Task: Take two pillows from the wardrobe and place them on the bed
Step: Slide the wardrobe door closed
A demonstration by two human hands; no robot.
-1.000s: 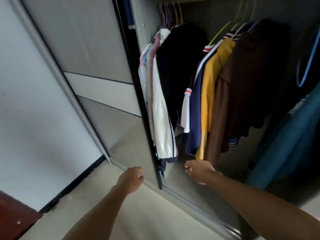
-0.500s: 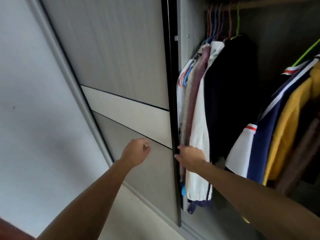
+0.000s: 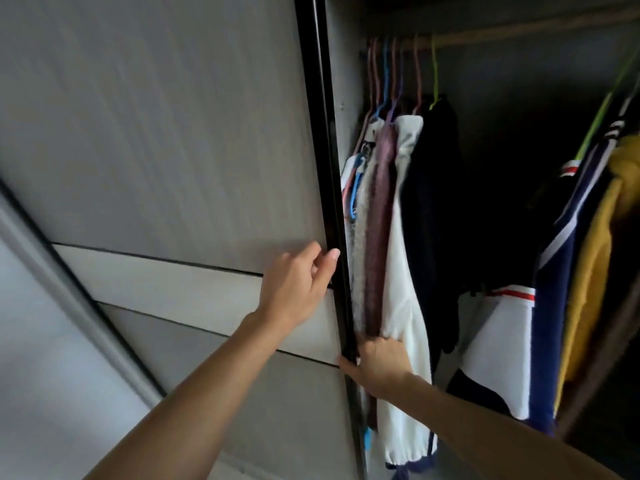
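The wardrobe's grey sliding door (image 3: pixel 166 150) fills the left half of the head view, with a black edge strip (image 3: pixel 332 188) running down its right side. My left hand (image 3: pixel 294 289) lies against the door face, its fingertips curled at the black edge. Lower down, my right hand (image 3: pixel 377 365) wraps its fingers around the same edge from the inside, its back against the hanging clothes. No pillow or bed is in view.
Inside the open wardrobe section, clothes hang from a rail (image 3: pixel 519 32): a white jacket (image 3: pixel 401 306), a dark garment (image 3: pixel 433 220), then navy (image 3: pixel 554 306) and yellow (image 3: pixel 595 265) shirts at the right. A pale wall (image 3: pixel 34 341) lies at the far left.
The view has tilted up and closer to the door. Both hands rose from near the floor track to the door's black edge; the left hand went from hovering to touching it.
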